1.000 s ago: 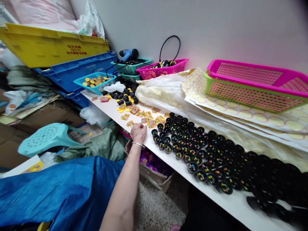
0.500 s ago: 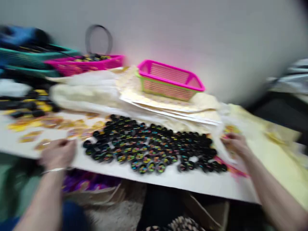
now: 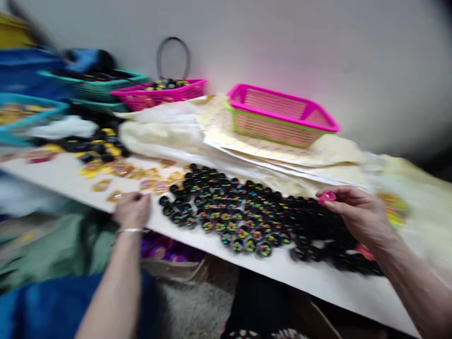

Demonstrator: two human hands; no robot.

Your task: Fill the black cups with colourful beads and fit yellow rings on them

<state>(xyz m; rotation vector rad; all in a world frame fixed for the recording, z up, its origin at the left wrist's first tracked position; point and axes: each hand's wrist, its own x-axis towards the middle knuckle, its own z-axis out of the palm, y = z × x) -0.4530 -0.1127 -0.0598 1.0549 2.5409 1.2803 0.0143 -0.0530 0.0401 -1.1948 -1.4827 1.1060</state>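
Note:
My right hand (image 3: 360, 214) pinches a small pink ring-shaped piece (image 3: 326, 197) between thumb and fingers, above the right end of the black round pieces. Those small round black pieces (image 3: 243, 207) stand close together on the white table (image 3: 282, 268). Many have open-looking tops with bright multicoloured bits inside. My left hand (image 3: 133, 210) is closed at the table's front edge, left of the black pieces; what it holds, if anything, is hidden. Just beyond it lie flat yellow-orange pieces (image 3: 122, 167). A yellow-green heap (image 3: 392, 207), blurred, shows behind my right wrist.
A pink basket (image 3: 286, 106) nested in a green one stands on stacked sheets (image 3: 243, 153) at the back. Another pink basket (image 3: 158, 96), teal baskets (image 3: 95, 89) and a blue basket (image 3: 35, 125) hold small parts at left. Purple pieces (image 3: 169, 249) lie under the table.
The view has swung left, so things sit further right. My right hand has come in from the table's right side over the black pieces, and a pink ring-shaped piece now shows in it.

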